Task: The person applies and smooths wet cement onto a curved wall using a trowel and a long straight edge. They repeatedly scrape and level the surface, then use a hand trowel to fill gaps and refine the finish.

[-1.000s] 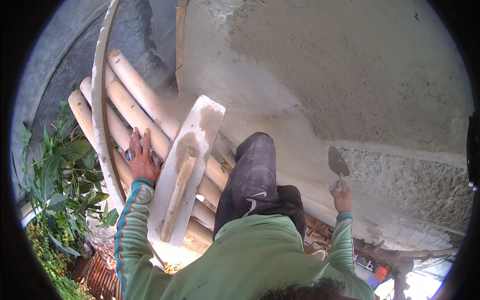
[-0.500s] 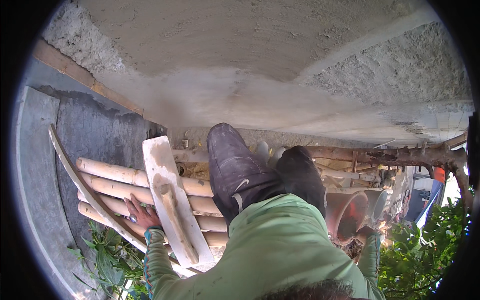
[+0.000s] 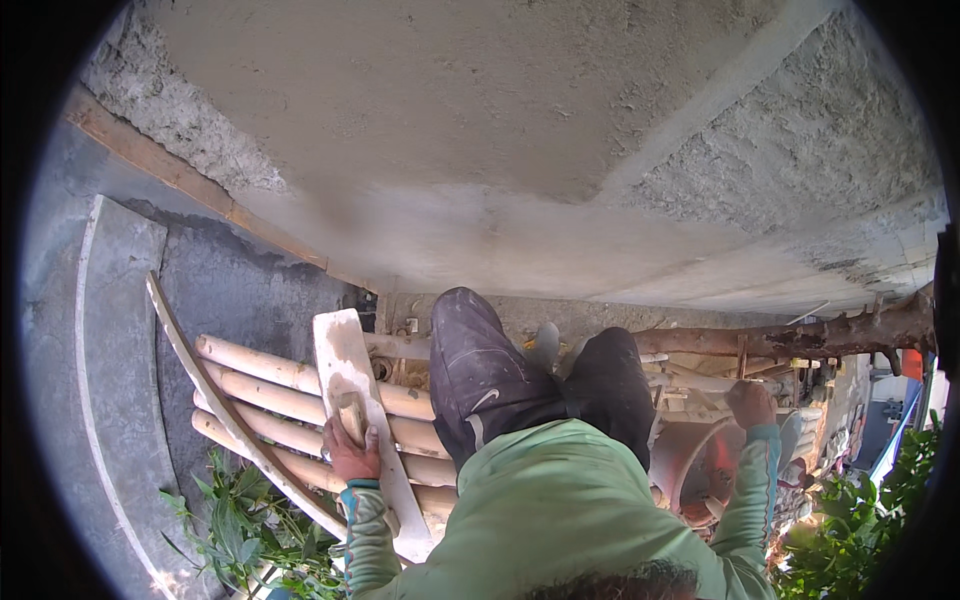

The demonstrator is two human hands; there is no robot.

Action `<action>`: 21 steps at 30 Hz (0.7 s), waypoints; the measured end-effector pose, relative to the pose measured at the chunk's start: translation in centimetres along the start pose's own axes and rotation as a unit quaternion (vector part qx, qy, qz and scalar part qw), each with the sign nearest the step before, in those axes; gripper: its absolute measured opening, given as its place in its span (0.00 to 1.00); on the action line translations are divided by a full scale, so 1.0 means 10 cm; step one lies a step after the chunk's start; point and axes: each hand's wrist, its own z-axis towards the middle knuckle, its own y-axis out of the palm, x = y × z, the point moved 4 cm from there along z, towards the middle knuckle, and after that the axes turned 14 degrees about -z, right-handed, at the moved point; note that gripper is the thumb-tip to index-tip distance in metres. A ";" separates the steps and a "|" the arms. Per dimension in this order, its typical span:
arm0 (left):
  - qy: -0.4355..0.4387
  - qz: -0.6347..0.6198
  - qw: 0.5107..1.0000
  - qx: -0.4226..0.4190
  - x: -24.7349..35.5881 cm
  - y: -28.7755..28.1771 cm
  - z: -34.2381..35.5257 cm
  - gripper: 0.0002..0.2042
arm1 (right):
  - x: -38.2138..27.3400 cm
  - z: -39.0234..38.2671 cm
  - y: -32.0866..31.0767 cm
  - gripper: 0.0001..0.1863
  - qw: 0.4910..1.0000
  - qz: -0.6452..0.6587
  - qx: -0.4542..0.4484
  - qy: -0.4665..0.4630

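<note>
My left hand [image 3: 352, 455] is closed round the wooden handle of a long, pale plastering float [image 3: 343, 345]. The float is smeared with mortar and lies slantwise across several bamboo poles [image 3: 262, 362]. On the right, my right hand [image 3: 752, 404] is over the rim of a bucket [image 3: 672, 455] with a reddish inside. Its fingers look curled; whatever they hold, if anything, is hidden.
A bent wooden strip [image 3: 205, 385] crosses the poles at left. Ahead rises a partly plastered wall [image 3: 450, 120]. A rough tree-trunk pole [image 3: 780, 342] runs along the right. Leafy plants [image 3: 245, 515] grow below the poles, and another bucket [image 3: 787, 440] stands at right.
My left hand has moved from the bamboo poles onto the float's handle and closed round it. My right hand has risen from beside the bucket to above its rim. The view has shifted.
</note>
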 end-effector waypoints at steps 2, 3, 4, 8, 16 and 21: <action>-0.078 0.047 0.996 -0.005 0.25 0.00 -0.01 0.38 | -0.11 0.29 -0.69 0.22 0.929 0.041 0.367 0.005; -0.108 0.054 0.993 -0.011 0.21 -0.02 -0.02 0.37 | -0.30 0.27 -1.27 0.25 0.904 0.096 0.416 -0.034; -0.134 0.057 0.989 -0.019 0.15 0.03 -0.02 0.35 | -0.42 0.17 -1.88 0.28 0.872 0.148 0.462 -0.070; -0.106 -0.065 0.989 0.082 -0.10 -0.14 -0.13 0.32 | -0.50 0.23 -3.40 0.29 0.695 0.105 0.701 -0.118; 0.141 -0.306 0.882 0.329 1.96 -1.83 0.84 0.25 | 0.14 0.00 -5.94 0.31 0.382 0.014 0.924 0.001; 0.253 -0.541 0.743 0.302 3.18 -1.86 1.54 0.21 | 0.14 0.09 -6.33 0.44 0.495 0.040 0.867 0.033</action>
